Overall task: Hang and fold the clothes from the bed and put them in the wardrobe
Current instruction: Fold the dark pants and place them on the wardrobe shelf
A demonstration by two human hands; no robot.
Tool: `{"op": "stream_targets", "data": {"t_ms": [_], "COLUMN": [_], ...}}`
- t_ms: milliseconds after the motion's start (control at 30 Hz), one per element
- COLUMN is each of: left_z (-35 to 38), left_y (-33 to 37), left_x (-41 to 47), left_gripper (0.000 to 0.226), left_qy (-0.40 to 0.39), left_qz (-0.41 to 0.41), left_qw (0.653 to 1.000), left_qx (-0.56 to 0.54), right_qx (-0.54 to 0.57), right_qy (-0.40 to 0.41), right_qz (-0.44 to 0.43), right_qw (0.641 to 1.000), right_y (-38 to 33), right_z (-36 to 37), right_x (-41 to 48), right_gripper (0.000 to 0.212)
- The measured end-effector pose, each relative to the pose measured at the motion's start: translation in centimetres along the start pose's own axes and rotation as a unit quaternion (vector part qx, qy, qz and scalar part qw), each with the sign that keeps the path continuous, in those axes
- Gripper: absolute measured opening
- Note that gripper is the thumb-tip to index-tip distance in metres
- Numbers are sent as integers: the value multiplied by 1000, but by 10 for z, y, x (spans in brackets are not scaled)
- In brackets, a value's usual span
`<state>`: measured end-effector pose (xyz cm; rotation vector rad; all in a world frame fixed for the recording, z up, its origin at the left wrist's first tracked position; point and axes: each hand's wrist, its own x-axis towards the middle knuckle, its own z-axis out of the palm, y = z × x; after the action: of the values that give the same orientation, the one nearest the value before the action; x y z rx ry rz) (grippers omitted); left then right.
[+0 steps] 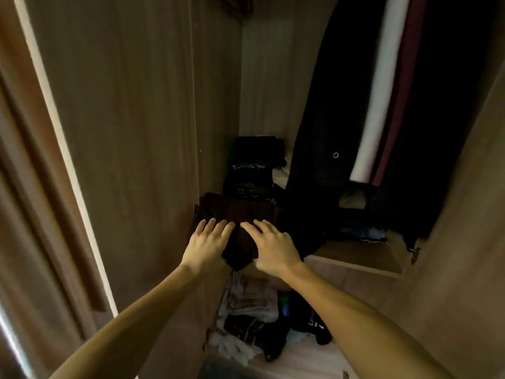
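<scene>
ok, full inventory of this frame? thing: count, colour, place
folded dark brown garment: 1, dark brown, left front of the wooden wardrobe shelf, under both hands
folded black clothes stack: 1 stack, black with pale print, behind the brown garment
hanging black garments: count unclear, black, right half of the wardrobe
hanging white garment: 1, white, among the black ones
hanging maroon garment: 1, maroon, right beside the white one
loose mixed clothes heap: 1 heap, pale, dark and patterned, level below the shelf
left hand: 1, fingers flat on the brown garment
right hand: 1, fingers resting on the same garment
</scene>
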<state>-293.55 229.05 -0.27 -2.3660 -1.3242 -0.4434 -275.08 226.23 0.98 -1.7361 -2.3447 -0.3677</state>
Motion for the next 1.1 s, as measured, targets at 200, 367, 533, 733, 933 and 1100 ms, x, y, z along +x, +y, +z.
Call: {"op": "stream_targets", "data": {"t_ms": [200, 367, 533, 733, 933, 1100], "left_z": [51, 121, 216, 237, 183, 126], "left_y": [-29, -28, -5, -3, -6, 8], "left_x": [74, 140, 157, 152, 138, 89], "left_gripper": [78, 84, 97, 94, 68, 55], "left_qy": [-1, -31, -172, -231, -182, -110], "left_qz": [6, -19, -82, -100, -87, -85], "left_qw": [1000, 999, 982, 968, 974, 970], "left_qx": [-18, 19, 0, 6, -99, -201], "right_qx": [-21, -23, -35, -13, 38, 57], "right_qy": [-5, -9, -152, -167, -107, -56], "right_qz": [2, 24, 91, 108, 131, 167], "right_qw": [1000, 999, 984, 980, 985, 983], "right_y": [42, 94, 116, 125, 100, 62], "right_z": [31, 89, 185, 199, 150, 111], "right_x": [77, 131, 163, 161, 126, 69], "right_gripper": [86, 93, 93, 91, 70, 60]}}
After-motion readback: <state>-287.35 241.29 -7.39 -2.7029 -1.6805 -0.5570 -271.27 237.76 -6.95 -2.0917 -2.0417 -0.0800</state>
